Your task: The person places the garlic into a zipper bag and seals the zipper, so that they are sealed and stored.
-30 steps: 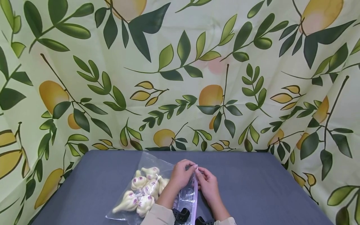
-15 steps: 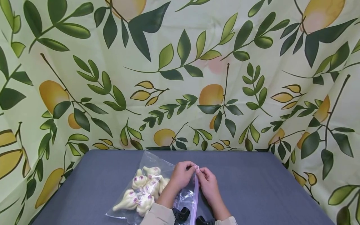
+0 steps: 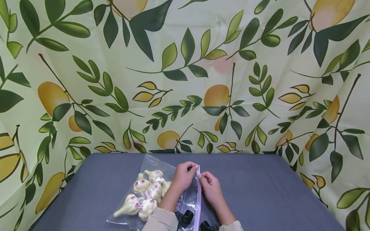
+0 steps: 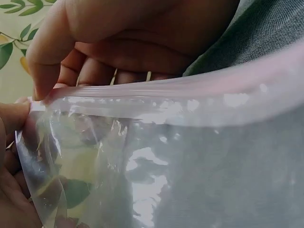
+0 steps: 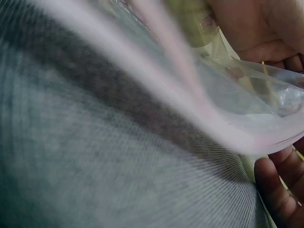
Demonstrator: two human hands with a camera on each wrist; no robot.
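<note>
A clear zip bag [image 3: 189, 202] with a lilac-pink zip strip [image 3: 198, 195] lies on its side, its mouth toward the right. Several pale garlic bulbs [image 3: 129, 205] with purple streaks show through the plastic. My left hand [image 3: 183, 176] pinches the far corner of the strip between thumb and fingers. Just nearer along the strip, my right hand [image 3: 212, 189] pinches the zip edge, its thumb [image 5: 267, 175] against the strip's outer side. In the left wrist view, both hands' fingertips sit close together at the corner; the two strip edges spread apart in the right wrist view.
A grey cloth-covered table [image 3: 260, 189] lies beneath everything. Behind and at the sides hangs a leaf-and-fruit patterned curtain [image 3: 179, 96]. Black wrist mounts [image 3: 185, 217] sit at both wrists, close to the bag's mouth.
Both hands and the bag have shifted slightly left. The right hand's fingertips have moved away from the left hand's, down along the strip; earlier they met at the corner.
</note>
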